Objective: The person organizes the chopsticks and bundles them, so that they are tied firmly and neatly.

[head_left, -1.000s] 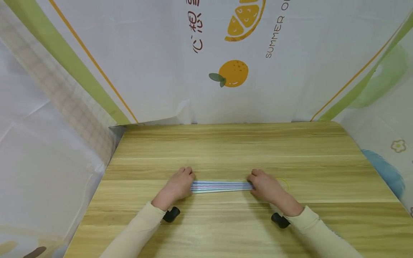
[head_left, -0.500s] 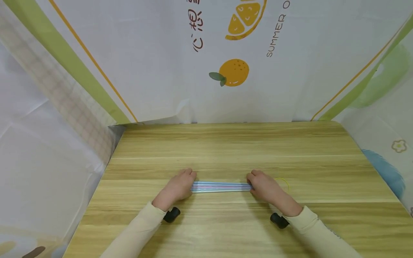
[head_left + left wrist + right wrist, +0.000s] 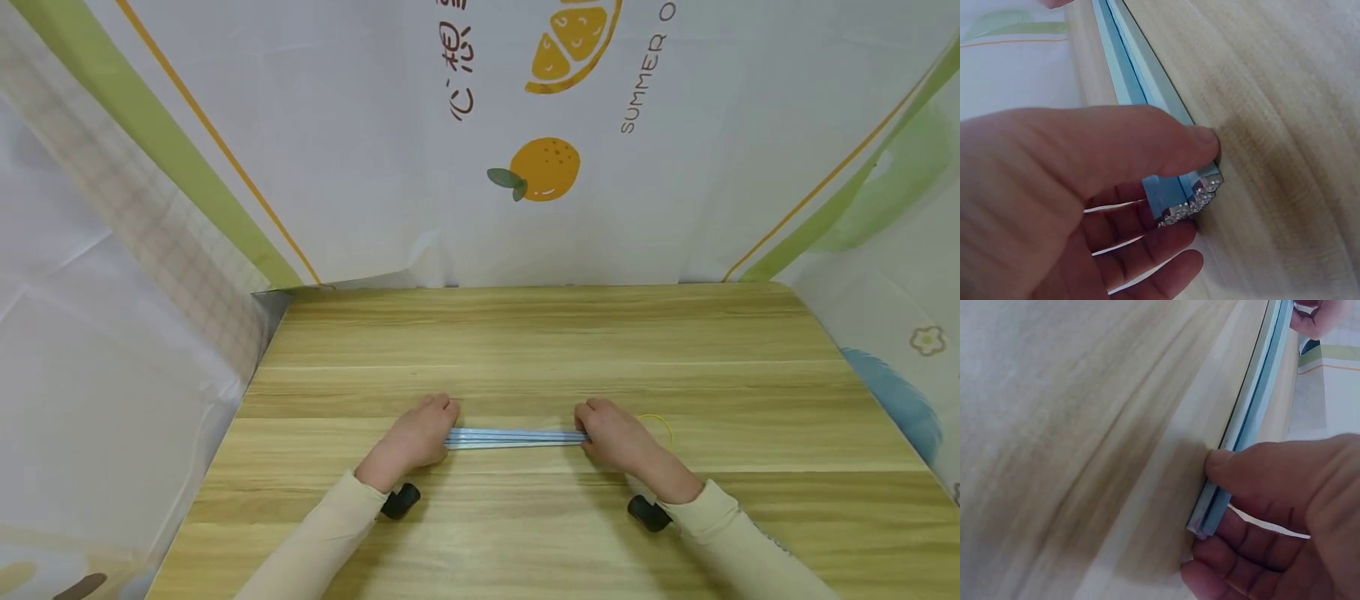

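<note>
Down at seven o'clock and again between four and five, wears cream sleeves (image 3: 318,533), with black devices (image 3: 401,501) at both wrists. Just beyond, at seven, pinches one end of the light-blue strips (image 3: 517,438) with the left hand (image 3: 416,433), thumb over the top, fingers beneath, and shows silvery glitter (image 3: 1202,196) at that very end! Between four and five, pinches the opposite end with the right hand (image 3: 617,437), thumb against fingers once more. Spans the strips straight from hand to hand, near six o'clock; cannot tell whether touching the wooden table (image 3: 525,350) or just above. Out at four, shows a thin yellow loop (image 3: 667,422) near the right hand. Farthest, at one, displays a printed orange (image 3: 550,169) on white cloth (image 3: 337,167).
</note>
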Tool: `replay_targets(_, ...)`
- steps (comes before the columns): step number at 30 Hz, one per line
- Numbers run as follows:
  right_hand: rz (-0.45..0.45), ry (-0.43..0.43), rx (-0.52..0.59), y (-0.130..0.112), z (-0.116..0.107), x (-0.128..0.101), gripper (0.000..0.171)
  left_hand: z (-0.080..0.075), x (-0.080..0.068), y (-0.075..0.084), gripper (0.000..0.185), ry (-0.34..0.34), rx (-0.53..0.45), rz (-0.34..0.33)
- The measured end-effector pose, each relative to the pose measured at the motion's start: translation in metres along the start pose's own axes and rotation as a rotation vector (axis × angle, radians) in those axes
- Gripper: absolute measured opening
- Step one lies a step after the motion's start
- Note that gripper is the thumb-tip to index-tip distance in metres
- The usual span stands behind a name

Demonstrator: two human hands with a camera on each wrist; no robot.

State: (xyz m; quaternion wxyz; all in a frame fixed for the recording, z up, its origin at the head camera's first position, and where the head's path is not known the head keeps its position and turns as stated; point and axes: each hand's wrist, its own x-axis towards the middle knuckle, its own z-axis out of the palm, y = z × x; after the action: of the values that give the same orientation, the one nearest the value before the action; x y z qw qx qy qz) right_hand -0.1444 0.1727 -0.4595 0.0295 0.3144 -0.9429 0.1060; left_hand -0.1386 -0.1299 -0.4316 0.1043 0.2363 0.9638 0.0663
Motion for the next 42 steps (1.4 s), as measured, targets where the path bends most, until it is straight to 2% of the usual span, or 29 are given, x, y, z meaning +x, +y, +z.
replay_targets(6, -0.012, 0.003, 0.001, -0.001, 0.0, -0.001, 0.024, 0.002, 0.0, -0.001, 0.032, -0.001, 0.004, 0.004)
replay_targets(16, -0.019, 0.013, 0.014, -0.002, 0.002, -0.001, 0.025, 0.005, 0.001, -0.001, 0.03, 0.003, 0.011, 0.025)
replay_targets(22, -0.004, 0.019, 0.017, -0.004, 0.002, -0.002, 0.02, 0.006, 0.0, 0.001, 0.029, -0.005, -0.014, 0.012)
replay_targets(27, -0.004, 0.04, -0.005, -0.006, 0.004, -0.003, 0.019, 0.01, -0.001, 0.002, 0.026, -0.008, -0.02, -0.005)
replay_targets(35, -0.019, 0.058, -0.079, -0.008, 0.009, -0.003, 0.019, 0.014, -0.003, 0.003, 0.026, 0.043, 0.002, 0.023)
replay_targets(42, -0.04, 0.096, -0.081, -0.008, 0.011, -0.003, 0.022, 0.013, -0.005, 0.004, 0.03, 0.031, -0.009, 0.024)
